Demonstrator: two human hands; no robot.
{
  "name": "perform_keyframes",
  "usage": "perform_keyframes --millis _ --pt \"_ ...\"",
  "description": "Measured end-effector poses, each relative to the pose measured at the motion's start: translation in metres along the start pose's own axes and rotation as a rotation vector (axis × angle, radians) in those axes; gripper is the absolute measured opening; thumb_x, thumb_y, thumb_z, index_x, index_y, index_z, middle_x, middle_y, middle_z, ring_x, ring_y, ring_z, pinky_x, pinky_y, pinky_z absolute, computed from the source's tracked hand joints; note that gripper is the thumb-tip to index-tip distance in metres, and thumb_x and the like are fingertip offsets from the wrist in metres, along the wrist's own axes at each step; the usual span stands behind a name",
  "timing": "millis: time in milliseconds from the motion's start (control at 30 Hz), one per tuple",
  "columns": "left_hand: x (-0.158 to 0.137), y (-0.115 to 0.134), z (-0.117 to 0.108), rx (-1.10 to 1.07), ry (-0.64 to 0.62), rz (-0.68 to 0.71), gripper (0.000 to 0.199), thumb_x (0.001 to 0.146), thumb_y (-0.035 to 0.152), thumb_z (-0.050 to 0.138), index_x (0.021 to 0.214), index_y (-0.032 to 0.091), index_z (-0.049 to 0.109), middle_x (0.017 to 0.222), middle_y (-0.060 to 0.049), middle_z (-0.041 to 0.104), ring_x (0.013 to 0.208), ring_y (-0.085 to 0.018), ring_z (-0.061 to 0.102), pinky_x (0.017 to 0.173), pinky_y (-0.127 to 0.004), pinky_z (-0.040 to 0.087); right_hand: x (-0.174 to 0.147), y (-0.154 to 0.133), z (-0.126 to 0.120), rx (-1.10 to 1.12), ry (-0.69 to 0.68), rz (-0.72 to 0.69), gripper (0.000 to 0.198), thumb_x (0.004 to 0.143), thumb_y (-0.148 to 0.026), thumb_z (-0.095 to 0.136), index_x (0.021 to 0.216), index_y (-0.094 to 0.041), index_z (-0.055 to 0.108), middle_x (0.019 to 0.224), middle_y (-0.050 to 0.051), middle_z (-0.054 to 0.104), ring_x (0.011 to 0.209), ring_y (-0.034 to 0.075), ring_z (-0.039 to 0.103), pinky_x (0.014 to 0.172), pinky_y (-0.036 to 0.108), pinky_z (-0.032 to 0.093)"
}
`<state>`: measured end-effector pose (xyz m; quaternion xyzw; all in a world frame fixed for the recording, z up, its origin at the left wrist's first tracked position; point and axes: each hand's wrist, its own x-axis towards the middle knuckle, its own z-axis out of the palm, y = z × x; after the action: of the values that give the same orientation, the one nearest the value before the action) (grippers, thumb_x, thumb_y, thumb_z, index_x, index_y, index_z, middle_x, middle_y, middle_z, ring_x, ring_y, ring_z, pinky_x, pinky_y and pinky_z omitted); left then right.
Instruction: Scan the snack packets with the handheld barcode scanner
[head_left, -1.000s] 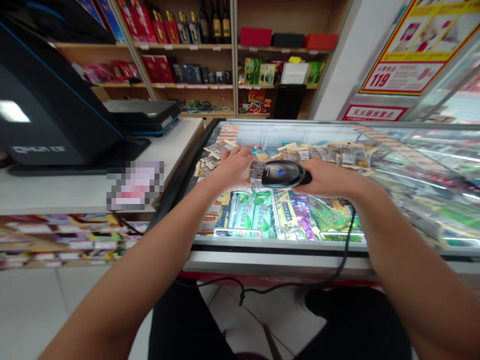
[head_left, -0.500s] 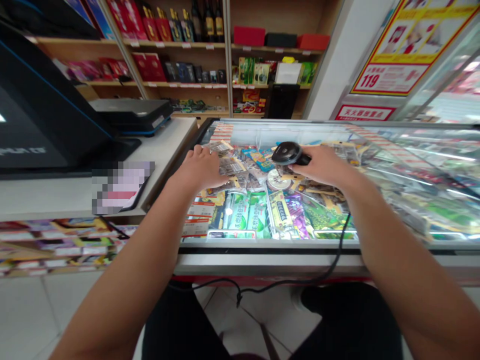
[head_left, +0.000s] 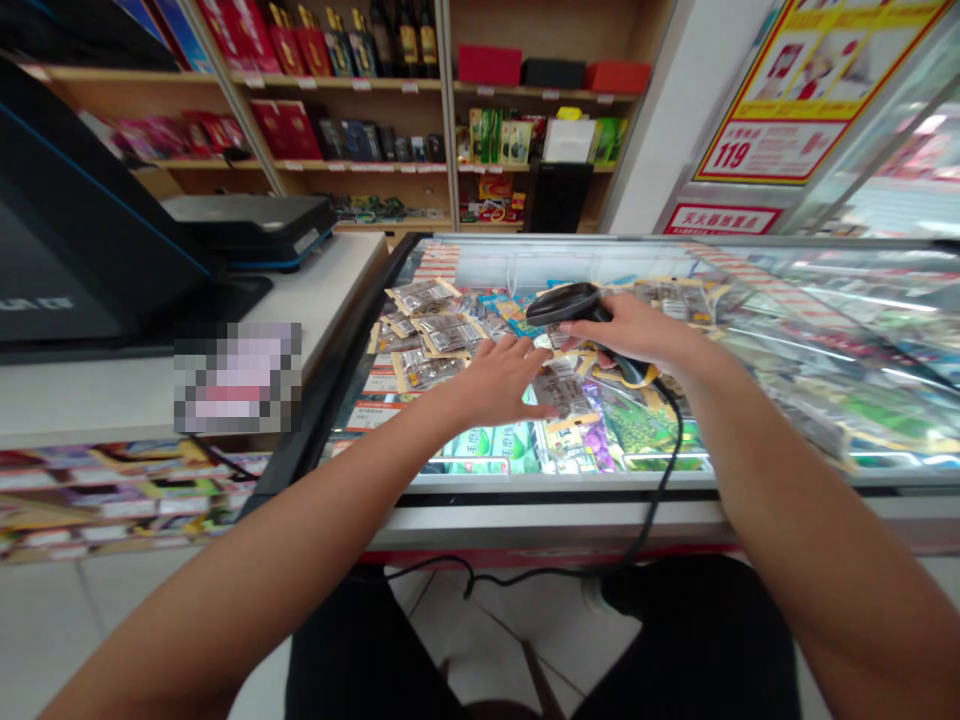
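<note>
My right hand point(head_left: 637, 330) is closed around the handle of a black barcode scanner point(head_left: 564, 302), whose head points left above the glass. From the handle's lower end a black cable point(head_left: 670, 470) hangs down over the front edge. My left hand point(head_left: 504, 378) reaches to the middle with its fingers stretched out and the thumb apart. Its fingertips are at a clear snack packet point(head_left: 566, 392) with dark contents; whether they press on it I cannot tell. Left of that hand lies a loose group of similar packets point(head_left: 448, 332) on the glass top.
The glass-topped freezer point(head_left: 555, 515) holds colourful packages under its lid. To the left a counter point(head_left: 330, 300) carries a dark terminal point(head_left: 97, 240), a scale point(head_left: 247, 225) and a blurred-out phone point(head_left: 244, 370). Shelves point(head_left: 360, 85) with bottles and boxes stand behind.
My left hand has moved right, from the packets at the left to the packet in the middle. The scanner has tilted in my right hand, and its handle now shows.
</note>
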<state>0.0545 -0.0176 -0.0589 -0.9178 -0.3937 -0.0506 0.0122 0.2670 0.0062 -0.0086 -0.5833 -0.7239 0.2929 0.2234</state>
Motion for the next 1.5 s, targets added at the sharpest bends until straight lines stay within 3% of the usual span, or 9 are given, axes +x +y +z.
perform_keyframes --millis 200,400,500,733,967,1167,1267,1400,1500 --pt "-0.003 -0.009 -0.012 -0.098 -0.003 -0.014 0.081 0.09 0.061 0.062 0.153 0.019 0.035 0.136 -0.016 0.065 0.126 -0.034 0.058 0.105 -0.048 0.037 0.0 0.001 -0.007 0.047 0.091 0.086 0.024 0.089 -0.04 0.067 0.079 -0.018 0.066 0.073 0.009 0.07 0.046 0.014 0.056 0.045 0.029 0.044" --pt "-0.017 -0.045 -0.04 -0.015 0.051 -0.185 0.069 0.091 0.043 0.064 0.152 0.025 0.037 0.153 -0.011 0.054 0.136 -0.031 0.053 0.108 -0.044 0.036 -0.007 0.006 -0.021 -0.001 -0.211 -0.086 0.036 0.089 -0.052 0.062 0.068 -0.023 0.057 0.056 0.002 0.058 0.049 0.017 0.054 0.052 0.033 0.045" --pt "-0.024 -0.059 -0.048 0.07 0.043 -0.301 0.068 0.09 0.043 0.066 0.149 0.022 0.04 0.147 -0.014 0.059 0.134 -0.032 0.055 0.108 -0.046 0.034 -0.008 0.006 -0.022 -0.025 -0.36 -0.141 0.04 0.087 -0.056 0.064 0.068 -0.023 0.056 0.055 0.002 0.058 0.049 0.017 0.053 0.051 0.032 0.045" --pt "-0.025 -0.067 -0.046 0.118 0.037 -0.372 0.066 0.089 0.05 0.065 0.144 0.019 0.045 0.131 -0.016 0.069 0.125 -0.035 0.061 0.106 -0.049 0.033 -0.005 0.009 -0.016 -0.081 -0.429 -0.195 0.046 0.091 -0.056 0.06 0.061 -0.022 0.054 0.052 0.002 0.056 0.049 0.015 0.053 0.05 0.03 0.046" --pt "-0.027 -0.069 -0.048 0.148 0.044 -0.412 0.064 0.091 0.051 0.063 0.144 0.021 0.044 0.127 -0.014 0.069 0.122 -0.035 0.061 0.104 -0.049 0.035 -0.011 0.003 -0.018 -0.086 -0.298 -0.142 0.034 0.088 -0.051 0.065 0.072 -0.021 0.06 0.055 0.002 0.059 0.05 0.017 0.055 0.05 0.03 0.046" --pt "-0.033 -0.071 -0.049 0.265 0.156 -0.583 0.066 0.085 0.059 0.066 0.133 0.015 0.053 0.137 -0.023 0.054 0.132 -0.046 0.044 0.103 -0.055 0.036 -0.005 0.0 -0.011 -0.046 0.074 -0.017 0.026 0.087 -0.043 0.066 0.091 -0.018 0.069 0.073 0.008 0.071 0.055 0.019 0.064 0.05 0.03 0.048" --pt "-0.028 -0.058 -0.046 0.246 0.205 -0.459 0.06 0.088 0.049 0.064 0.136 0.015 0.051 0.148 -0.022 0.043 0.136 -0.044 0.039 0.107 -0.055 0.035 -0.002 0.001 -0.006 -0.121 0.066 0.004 0.024 0.084 -0.04 0.069 0.093 -0.018 0.07 0.068 0.006 0.069 0.057 0.022 0.066 0.052 0.031 0.049" --pt "-0.013 -0.025 -0.026 0.131 0.092 -0.075 0.04 0.097 0.044 0.053 0.128 0.02 0.059 0.148 -0.015 0.05 0.138 -0.037 0.041 0.111 -0.053 0.035 0.001 0.003 -0.001 -0.126 0.065 -0.066 0.024 0.086 -0.042 0.068 0.094 -0.019 0.068 0.066 0.005 0.068 0.054 0.02 0.064 0.05 0.03 0.048" --pt "0.001 -0.001 -0.002 0.088 0.051 0.131 0.056 0.101 0.054 0.043 0.142 0.017 0.052 0.158 -0.016 0.044 0.141 -0.035 0.041 0.113 -0.052 0.035 0.002 0.004 0.0 -0.114 0.038 -0.046 0.026 0.086 -0.045 0.068 0.095 -0.02 0.067 0.06 0.003 0.064 0.05 0.019 0.06 0.048 0.029 0.045"
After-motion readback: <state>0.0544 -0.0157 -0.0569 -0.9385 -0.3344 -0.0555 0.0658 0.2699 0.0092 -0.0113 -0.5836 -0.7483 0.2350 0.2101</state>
